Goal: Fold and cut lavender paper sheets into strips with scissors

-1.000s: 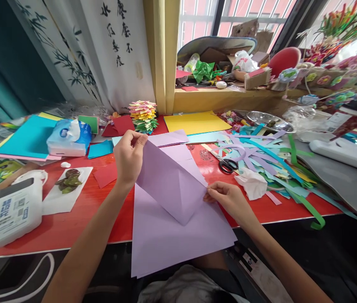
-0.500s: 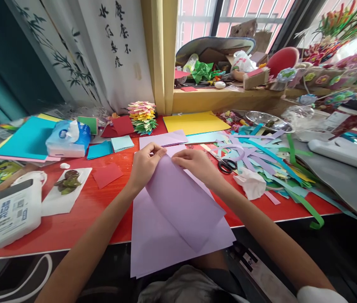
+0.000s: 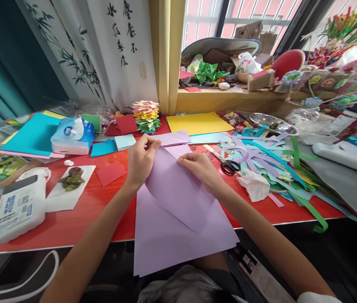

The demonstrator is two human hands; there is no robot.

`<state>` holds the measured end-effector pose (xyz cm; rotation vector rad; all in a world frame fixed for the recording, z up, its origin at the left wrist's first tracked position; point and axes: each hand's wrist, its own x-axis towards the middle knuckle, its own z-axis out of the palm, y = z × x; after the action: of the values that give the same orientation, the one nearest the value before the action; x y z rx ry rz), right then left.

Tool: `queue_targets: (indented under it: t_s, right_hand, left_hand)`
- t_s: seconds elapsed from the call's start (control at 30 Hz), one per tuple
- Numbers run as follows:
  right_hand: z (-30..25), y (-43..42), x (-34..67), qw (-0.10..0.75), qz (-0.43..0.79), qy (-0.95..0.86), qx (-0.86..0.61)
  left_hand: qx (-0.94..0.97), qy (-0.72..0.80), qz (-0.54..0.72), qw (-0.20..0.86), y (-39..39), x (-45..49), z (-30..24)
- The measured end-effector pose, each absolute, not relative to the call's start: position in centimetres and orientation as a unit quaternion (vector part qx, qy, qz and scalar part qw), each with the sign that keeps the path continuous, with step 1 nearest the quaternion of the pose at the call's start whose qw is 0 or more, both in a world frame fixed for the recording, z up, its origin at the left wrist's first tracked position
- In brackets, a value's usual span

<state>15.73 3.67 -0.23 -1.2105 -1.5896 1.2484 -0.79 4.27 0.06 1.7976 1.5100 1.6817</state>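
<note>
A sheet of purple paper (image 3: 178,191) is lifted and tilted between my two hands. My left hand (image 3: 143,160) pinches its upper left corner. On the upper right edge, my right hand (image 3: 199,168) grips it between thumb and fingers. Beneath lie larger purple sheets (image 3: 172,252), which overhang the table's front edge. A folded or cut purple piece (image 3: 172,137) rests just behind my hands. Black-handled scissors (image 3: 230,166) lie to the right of my right hand.
Paper strips (image 3: 260,155) and a crumpled tissue (image 3: 254,185) cover the right. At left are a tissue pack (image 3: 73,141), a white device (image 3: 19,210) and a red paper square (image 3: 111,173). A folded-paper stack (image 3: 146,117) and yellow paper (image 3: 199,123) stand behind.
The lifted purple sheet has risen a little and its lower corner has moved up and left. My hands have spread slightly apart, the right one lower along the edge. The view has shifted slightly.
</note>
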Motion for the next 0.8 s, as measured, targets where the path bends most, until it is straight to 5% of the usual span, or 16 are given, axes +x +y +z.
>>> queue_targets:
  t_s: [0.6,0.8]
  right_hand:
    - [-4.6,-0.1,25.5,0.332,0.519,-0.569,-0.545]
    - [-1.2,1.4,24.7,0.431,0.451,-0.577,-0.527]
  left_hand:
    - [0.553,0.526,0.642,0.077,5.6,-3.6,0.8]
    - [0.558,0.528,0.584,0.262,5.7,-2.6,0.0]
